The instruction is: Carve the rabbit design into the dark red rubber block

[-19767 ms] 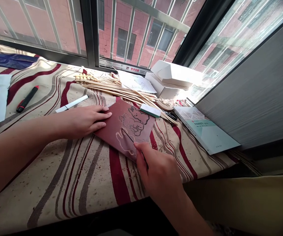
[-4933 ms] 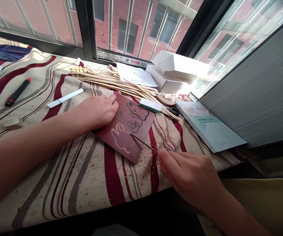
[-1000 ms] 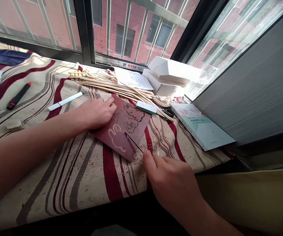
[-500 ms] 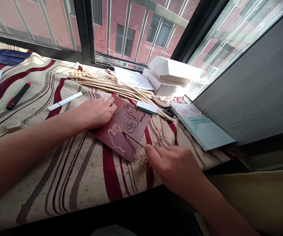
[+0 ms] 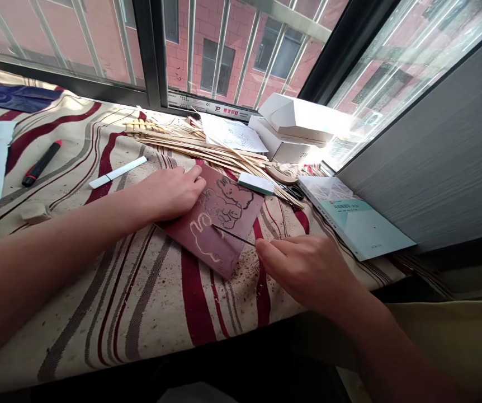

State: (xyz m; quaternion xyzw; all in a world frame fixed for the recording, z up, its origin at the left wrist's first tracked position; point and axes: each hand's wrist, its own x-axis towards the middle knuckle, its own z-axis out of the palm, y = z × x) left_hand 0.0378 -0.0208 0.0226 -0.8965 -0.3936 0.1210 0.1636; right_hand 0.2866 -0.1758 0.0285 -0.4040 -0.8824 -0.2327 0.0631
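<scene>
A reddish-brown carving board (image 5: pixel 220 246) lies at an angle on the striped cloth. Rabbit-like figures are drawn on it in dark outline, and one outline shows pale cut lines. My left hand (image 5: pixel 178 193) bears down on the board's upper left side, its fingers curled at the edge. In my closed right hand (image 5: pixel 299 268) is a carving tool with a thin dark shaft (image 5: pixel 236 235); the fist hides its handle. The shaft's tip touches the board by the pale outline. Brown crumbs lie around the board's lower right edge.
Beyond the board lie a white-and-green eraser (image 5: pixel 255 183), thin wooden sticks (image 5: pixel 199 150), a paper sketch (image 5: pixel 232 134) and a white box (image 5: pixel 287 143). A book (image 5: pixel 358 221) lies at right. To the left are a white pen (image 5: pixel 118 172) and a black-and-red pen (image 5: pixel 42 164).
The whole view has shifted slightly, so things appear further right. My right hand and the carving tool sit at a flatter angle, with the tip still on the board. My left hand stays on the board.
</scene>
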